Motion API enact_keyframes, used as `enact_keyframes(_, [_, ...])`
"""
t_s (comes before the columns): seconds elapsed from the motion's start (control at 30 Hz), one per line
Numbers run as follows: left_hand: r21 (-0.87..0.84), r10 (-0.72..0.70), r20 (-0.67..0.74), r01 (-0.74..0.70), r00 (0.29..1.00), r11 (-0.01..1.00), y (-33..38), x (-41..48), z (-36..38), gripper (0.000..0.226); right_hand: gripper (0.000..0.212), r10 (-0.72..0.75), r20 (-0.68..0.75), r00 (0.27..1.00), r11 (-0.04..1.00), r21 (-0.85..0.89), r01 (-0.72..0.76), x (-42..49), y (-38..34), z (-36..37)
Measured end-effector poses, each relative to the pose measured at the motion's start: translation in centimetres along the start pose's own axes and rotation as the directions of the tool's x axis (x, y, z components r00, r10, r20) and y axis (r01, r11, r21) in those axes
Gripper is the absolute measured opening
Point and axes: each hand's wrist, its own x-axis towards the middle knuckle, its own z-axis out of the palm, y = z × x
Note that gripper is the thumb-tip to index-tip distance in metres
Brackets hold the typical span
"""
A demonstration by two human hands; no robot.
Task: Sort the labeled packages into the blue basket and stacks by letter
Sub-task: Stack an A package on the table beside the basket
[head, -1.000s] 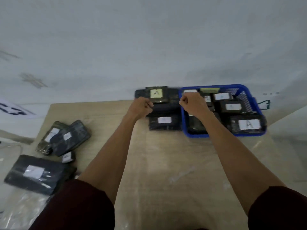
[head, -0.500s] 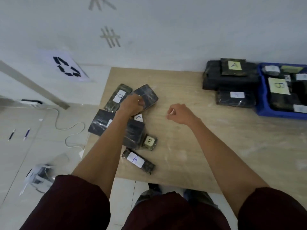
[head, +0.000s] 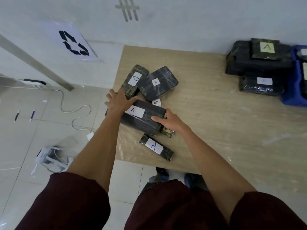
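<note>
**Large A package held at both ends**

A large black package (head: 142, 121) with a white A label is held on the table (head: 216, 123). Its left end is covered by the left hand (head: 118, 101), which is laid flat with the fingers spread and fairly straight and the thumb along the far edge. Its right end is gripped by the right hand (head: 169, 121), with the thumb on top and the fingers wrapped round the end.

Just behind the large black package, a narrow package (head: 134, 80) marked D and a broad package (head: 157, 83) marked A are seen touching each other. A B label (head: 156, 102) shows between them and it. At its near right corner a small package (head: 168, 132) is partly hidden by the right hand, so its letter cannot be read. Just in front of it a slim package (head: 157, 146) marked A lies at an angle.

Well to its right a stack (head: 259, 60) topped by a yellow A label is set, with a single package (head: 262, 86) in front of it whose blurred label may read A. Beside these, the blue basket (head: 292, 95) is cut off by the frame edge.
</note>
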Motion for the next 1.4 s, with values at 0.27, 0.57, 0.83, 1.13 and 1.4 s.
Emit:
enact_keyframes(0.27, [-0.061, -0.092, -0.007, 0.092, 0.996, 0.994, -1.3, 0.3, -1.2, 0.104, 0.060, 0.011, -0.056, 0.998, 0.988, 0.153, -0.002, -0.3, -0.8, 0.0])
enact_keyframes(0.57, [-0.224, 0.080, -0.092, -0.098, 0.993, 0.970, 5.1, -0.9, -5.3, 0.067, 0.092, 0.161, -0.272, 0.949, 0.867, 0.499, -0.004, -1.5, -0.9, -4.4])
enact_keyframes(0.83, [-0.424, 0.285, -0.073, -0.289, 0.956, 0.859, 13.0, -4.4, -4.3, 0.070, 0.059, 0.266, -0.410, 0.873, 0.640, 0.752, 0.158, -5.3, 2.0, -12.3])
enact_keyframes(1.13, [-0.843, 0.440, -0.008, -0.243, 0.898, 0.480, 21.7, -10.1, -0.4, 0.064, 0.069, 0.150, -0.576, 0.803, 0.578, 0.711, 0.401, -11.7, 5.2, -21.6])
enact_keyframes(1.4, [-0.885, 0.435, -0.013, -0.213, 0.900, 0.414, 27.8, -13.0, 0.0, 0.067, 0.087, -0.059, -0.647, 0.761, 0.737, 0.486, 0.470, -15.4, 7.3, -28.4])
